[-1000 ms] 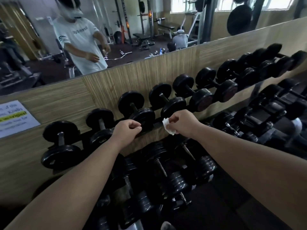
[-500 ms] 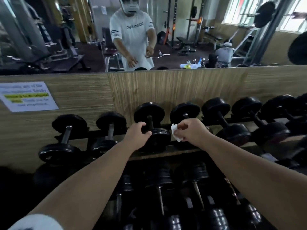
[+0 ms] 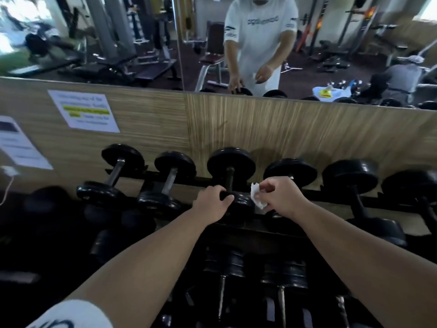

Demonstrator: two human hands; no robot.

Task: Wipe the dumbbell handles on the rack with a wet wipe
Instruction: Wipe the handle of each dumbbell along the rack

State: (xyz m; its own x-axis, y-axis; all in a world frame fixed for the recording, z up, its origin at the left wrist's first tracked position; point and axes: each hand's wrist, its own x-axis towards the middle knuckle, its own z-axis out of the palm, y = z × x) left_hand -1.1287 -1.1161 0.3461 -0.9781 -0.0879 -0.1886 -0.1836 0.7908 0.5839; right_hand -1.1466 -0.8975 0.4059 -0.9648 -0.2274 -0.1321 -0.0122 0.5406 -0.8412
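The rack (image 3: 335, 197) carries a row of black dumbbells on its upper tier, handles running front to back. From the left end: a first dumbbell (image 3: 115, 172), a second dumbbell (image 3: 171, 177), a third dumbbell (image 3: 229, 176), a fourth dumbbell (image 3: 289, 170), a fifth dumbbell (image 3: 356, 202) and, at the right end, a sixth dumbbell (image 3: 411, 185). The lower tier holds more dumbbells (image 3: 227, 266), dark and hard to tell apart.

Behind the rack stands a wood-grain wall panel (image 3: 260, 129) bearing two paper notices (image 3: 84, 111) toward its left, with a mirror (image 3: 118, 31) above. A white plug and cable (image 3: 9, 171) hang beside the rack's left end.

The left hand (image 3: 211, 202) grips the front plate of the third dumbbell, fingers curled over its top edge. Just to its right, the right hand (image 3: 281, 197) pinches a crumpled white wet wipe (image 3: 257, 198) between thumb and fingers. The wipe sits at the rack's front edge, beside the third dumbbell's front plate and clear of its handle. The right hand hides the fourth dumbbell's handle.
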